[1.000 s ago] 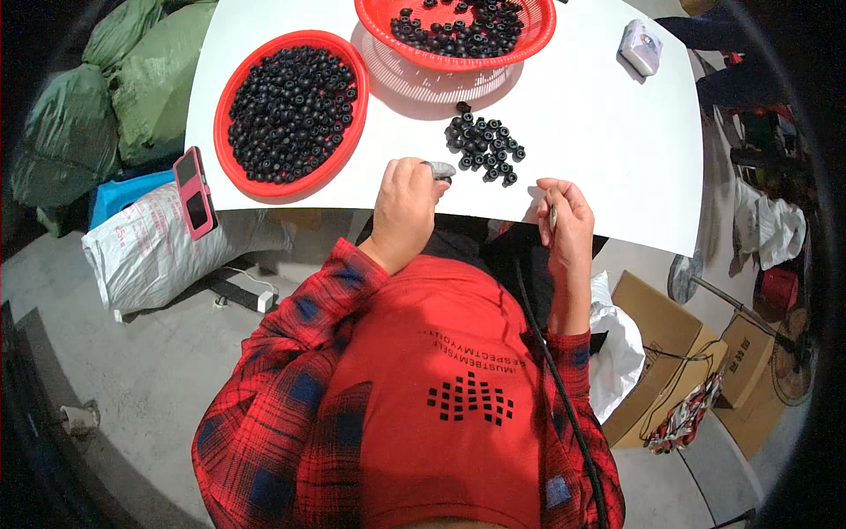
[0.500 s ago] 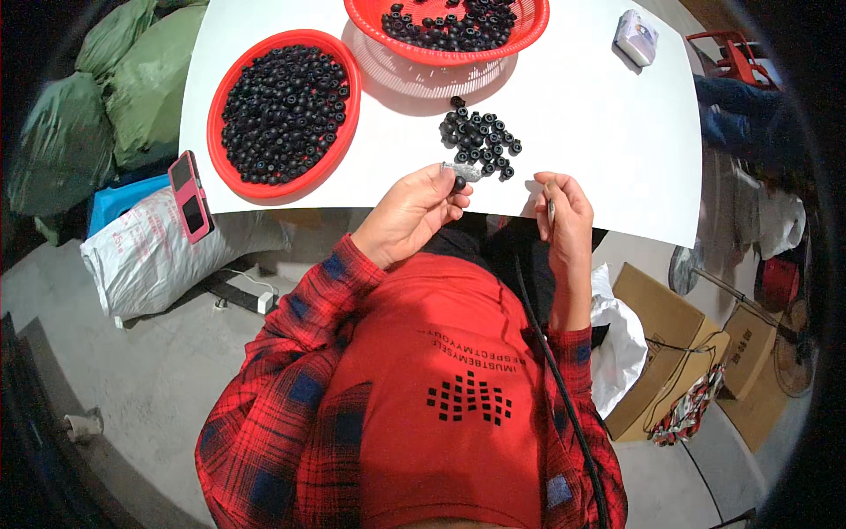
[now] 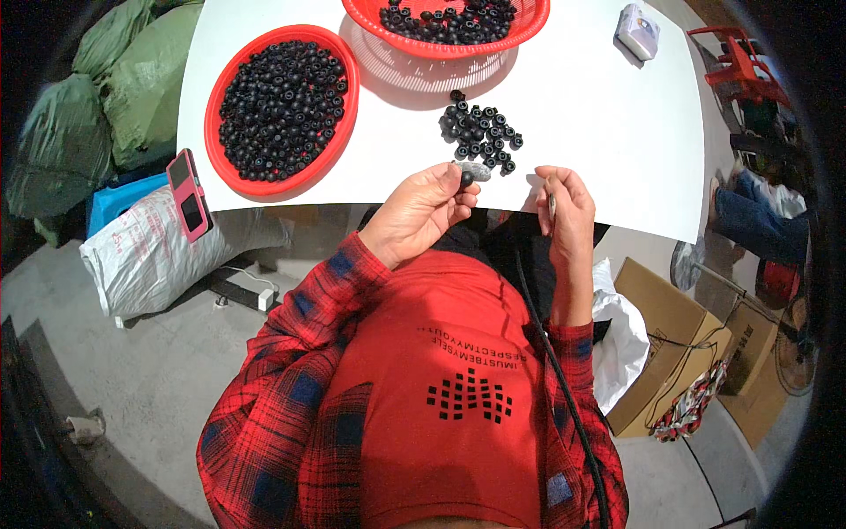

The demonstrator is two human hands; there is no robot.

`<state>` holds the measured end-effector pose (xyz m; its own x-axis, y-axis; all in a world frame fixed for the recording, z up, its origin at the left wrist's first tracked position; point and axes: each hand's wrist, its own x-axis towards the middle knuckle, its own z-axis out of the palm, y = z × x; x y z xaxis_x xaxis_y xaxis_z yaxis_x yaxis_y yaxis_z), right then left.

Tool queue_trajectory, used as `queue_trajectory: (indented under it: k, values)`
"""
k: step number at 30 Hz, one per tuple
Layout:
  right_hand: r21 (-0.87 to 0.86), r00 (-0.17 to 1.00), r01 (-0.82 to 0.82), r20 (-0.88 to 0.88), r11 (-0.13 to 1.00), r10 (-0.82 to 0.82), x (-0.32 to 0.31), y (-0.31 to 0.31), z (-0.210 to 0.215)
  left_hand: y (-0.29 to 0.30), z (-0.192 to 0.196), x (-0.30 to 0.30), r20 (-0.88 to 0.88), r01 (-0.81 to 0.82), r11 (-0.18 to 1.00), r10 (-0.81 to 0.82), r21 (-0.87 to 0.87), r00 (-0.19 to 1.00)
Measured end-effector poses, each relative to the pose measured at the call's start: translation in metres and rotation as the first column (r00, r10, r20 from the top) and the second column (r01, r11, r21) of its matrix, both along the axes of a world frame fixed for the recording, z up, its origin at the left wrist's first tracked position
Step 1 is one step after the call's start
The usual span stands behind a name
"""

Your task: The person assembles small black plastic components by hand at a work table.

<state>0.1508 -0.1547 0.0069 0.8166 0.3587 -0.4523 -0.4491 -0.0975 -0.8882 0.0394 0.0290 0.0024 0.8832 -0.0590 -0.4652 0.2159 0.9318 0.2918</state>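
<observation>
My left hand (image 3: pixel 419 212) is at the table's near edge, thumb and fingers pinched on a small black round piece (image 3: pixel 467 179). A silvery grey oval (image 3: pixel 477 171) shows beside that piece at my fingertips; I cannot tell whether it is a wrapping on a finger or a separate thing. To the right, my right hand (image 3: pixel 571 212) is closed around a thin, greyish, pointed tool (image 3: pixel 552 204), mostly covered by the fingers. Just beyond my left hand lies a loose pile of the same black pieces (image 3: pixel 480 130), several with a hole in one end.
On the white table (image 3: pixel 608 150) stand a red tray (image 3: pixel 351 132) full of black pieces, a red basket (image 3: pixel 414 51) holding more, and a small pale packet (image 3: pixel 637 33). A pink phone case (image 3: pixel 190 196) rests at the left on a white sack (image 3: pixel 145 256). Cardboard boxes (image 3: pixel 656 344) stand at right.
My left hand has shifted slightly right with the black piece. The right hand stays nearly in place. At the far right, a person's jeans-clad leg has moved lower in view.
</observation>
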Motion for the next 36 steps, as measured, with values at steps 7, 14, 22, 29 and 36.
queue_trajectory:
  k: [7,14,22,29,36]
  values:
    - [-0.091,0.993,-0.068,0.091,0.994,0.076,-0.008,0.003,0.004,-0.003,-0.01,-0.001,0.035,0.049,0.998,-0.048,-0.028,0.998]
    - [-0.096,0.893,-0.283,0.336,0.954,0.299,-0.035,0.014,0.02,-0.005,-0.022,-0.004,0.173,0.087,0.989,-0.066,-0.119,0.983]
    - [-0.195,0.811,-0.319,0.451,0.927,0.374,-0.041,0.024,0.031,-0.021,0.008,0.002,0.048,0.089,0.984,-0.097,0.155,0.994]
    - [-0.139,0.837,-0.321,0.421,0.937,0.349,-0.043,0.023,0.039,-0.016,0.002,-0.005,0.107,0.183,0.931,-0.227,0.317,0.968]
    - [0.098,0.946,-0.274,0.21,0.957,0.249,-0.045,0.024,0.044,-0.017,0.009,-0.005,0.095,0.182,0.933,-0.22,0.309,0.971]
